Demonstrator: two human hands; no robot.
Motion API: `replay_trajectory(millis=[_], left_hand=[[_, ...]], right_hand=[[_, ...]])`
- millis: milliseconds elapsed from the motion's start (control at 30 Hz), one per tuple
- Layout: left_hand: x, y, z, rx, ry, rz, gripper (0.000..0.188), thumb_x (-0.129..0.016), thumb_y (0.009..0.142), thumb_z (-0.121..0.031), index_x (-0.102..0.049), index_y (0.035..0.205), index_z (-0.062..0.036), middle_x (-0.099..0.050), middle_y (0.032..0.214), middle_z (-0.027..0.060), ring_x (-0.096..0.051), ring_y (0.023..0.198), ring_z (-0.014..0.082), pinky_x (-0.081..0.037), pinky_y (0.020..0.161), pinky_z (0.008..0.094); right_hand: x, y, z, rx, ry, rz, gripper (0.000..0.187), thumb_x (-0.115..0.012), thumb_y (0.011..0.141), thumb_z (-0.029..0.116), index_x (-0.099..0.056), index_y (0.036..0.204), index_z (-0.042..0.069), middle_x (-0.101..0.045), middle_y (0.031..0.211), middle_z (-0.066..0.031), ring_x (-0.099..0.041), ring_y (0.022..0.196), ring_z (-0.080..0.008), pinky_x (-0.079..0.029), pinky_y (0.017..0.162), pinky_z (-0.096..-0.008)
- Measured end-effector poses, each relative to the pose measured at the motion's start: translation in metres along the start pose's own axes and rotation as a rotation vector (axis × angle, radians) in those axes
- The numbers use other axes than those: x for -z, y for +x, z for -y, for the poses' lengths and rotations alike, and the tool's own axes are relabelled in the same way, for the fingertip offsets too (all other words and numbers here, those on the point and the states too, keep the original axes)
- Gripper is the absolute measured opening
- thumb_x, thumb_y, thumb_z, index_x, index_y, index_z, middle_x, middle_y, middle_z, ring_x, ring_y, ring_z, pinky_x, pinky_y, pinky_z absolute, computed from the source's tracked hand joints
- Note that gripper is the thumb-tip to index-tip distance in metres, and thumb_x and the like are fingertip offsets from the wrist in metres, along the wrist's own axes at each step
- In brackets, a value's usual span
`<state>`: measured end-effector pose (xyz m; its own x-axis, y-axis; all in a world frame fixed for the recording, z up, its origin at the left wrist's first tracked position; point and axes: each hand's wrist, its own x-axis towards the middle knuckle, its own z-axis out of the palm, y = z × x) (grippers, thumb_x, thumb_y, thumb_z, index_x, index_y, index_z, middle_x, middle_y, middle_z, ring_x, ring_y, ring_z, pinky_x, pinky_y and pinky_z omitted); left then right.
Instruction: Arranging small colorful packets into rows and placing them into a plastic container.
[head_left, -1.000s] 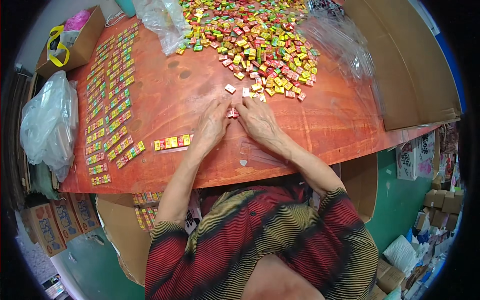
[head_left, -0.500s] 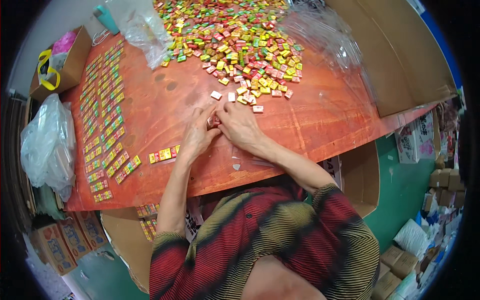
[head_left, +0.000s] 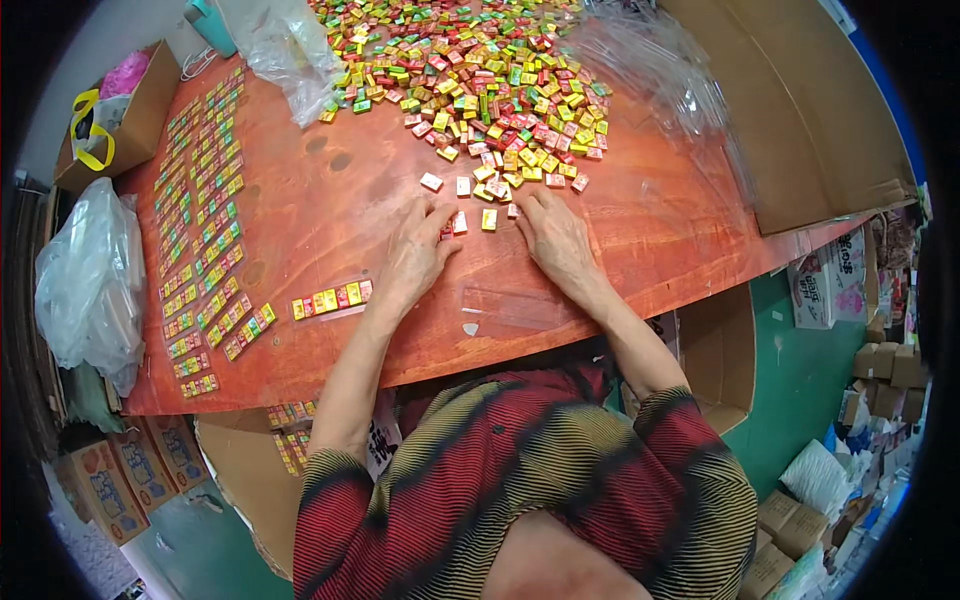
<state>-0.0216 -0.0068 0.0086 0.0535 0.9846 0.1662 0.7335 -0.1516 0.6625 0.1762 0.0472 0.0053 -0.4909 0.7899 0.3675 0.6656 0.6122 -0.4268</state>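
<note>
Small red and white boxes (head_left: 459, 223) stand side by side against my left hand (head_left: 416, 250), its fingers and thumb curled around them on the red tabletop. How many it holds is hidden by the fingers. My right hand (head_left: 556, 245) rests on the table to the right, fingers apart, its tips at a small pinkish box (head_left: 513, 211). Between the hands lies a single yellow box (head_left: 489, 219). Just beyond, a white-faced box (head_left: 463, 186) and another pale box (head_left: 431, 182) lie loose. A big heap of small coloured boxes (head_left: 500, 90) spreads behind them.
A short row of boxes (head_left: 332, 299) sits left of my left forearm, with long rows (head_left: 215, 230) farther left. Clear film sleeves (head_left: 510, 305) lie near the front edge. Plastic bags (head_left: 290, 60) and a large carton (head_left: 800, 110) flank the heap.
My hands were together around the small red boxes; now my right hand has moved away to the right. A yellow box now lies between them.
</note>
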Motion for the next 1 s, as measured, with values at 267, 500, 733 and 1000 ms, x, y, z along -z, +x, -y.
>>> replay_trajectory(millis=[267,500,733,1000], left_hand=[[-0.013,0.01,-0.02,-0.003,-0.041,-0.007,0.039,-0.072,0.065,-0.011,-0.058,0.1,-0.0061,-0.048,0.087,0.0124,-0.052,0.083,0.0292,-0.044,0.072,0.0386],[-0.023,0.012,-0.024,-0.067,0.114,-0.028,0.045,-0.073,0.063,-0.015,-0.06,0.106,-0.0123,-0.047,0.087,0.0123,-0.05,0.089,0.03,-0.043,0.073,0.0407],[-0.025,0.007,-0.032,-0.079,0.111,-0.098,0.036,-0.071,0.067,-0.015,-0.063,0.102,-0.0133,-0.051,0.088,0.0105,-0.054,0.083,0.0276,-0.045,0.07,0.0385],[-0.027,0.01,-0.035,-0.043,0.138,-0.106,0.031,-0.069,0.069,-0.015,-0.065,0.1,-0.0158,-0.053,0.083,0.008,-0.056,0.079,0.0241,-0.046,0.068,0.036]], right_hand=[[0.003,0.001,0.011,-0.063,-0.206,0.009,0.024,-0.064,0.075,0.021,-0.051,0.079,0.002,-0.051,0.076,-0.0135,-0.056,0.069,-0.0291,-0.046,0.057,-0.0391],[-0.002,-0.002,0.002,0.036,-0.116,0.061,0.026,-0.066,0.073,0.023,-0.051,0.077,0.002,-0.051,0.073,-0.0129,-0.056,0.068,-0.0285,-0.044,0.055,-0.0392],[0.016,0.012,-0.003,0.006,-0.034,0.251,0.024,-0.061,0.076,0.026,-0.053,0.08,0.004,-0.055,0.075,-0.0143,-0.057,0.071,-0.0311,-0.045,0.06,-0.0414],[-0.013,0.095,-0.039,-0.122,-0.238,-0.006,0.015,-0.053,0.078,0.013,-0.057,0.073,0.0,-0.057,0.073,-0.0186,-0.058,0.068,-0.0332,-0.046,0.057,-0.0431]])
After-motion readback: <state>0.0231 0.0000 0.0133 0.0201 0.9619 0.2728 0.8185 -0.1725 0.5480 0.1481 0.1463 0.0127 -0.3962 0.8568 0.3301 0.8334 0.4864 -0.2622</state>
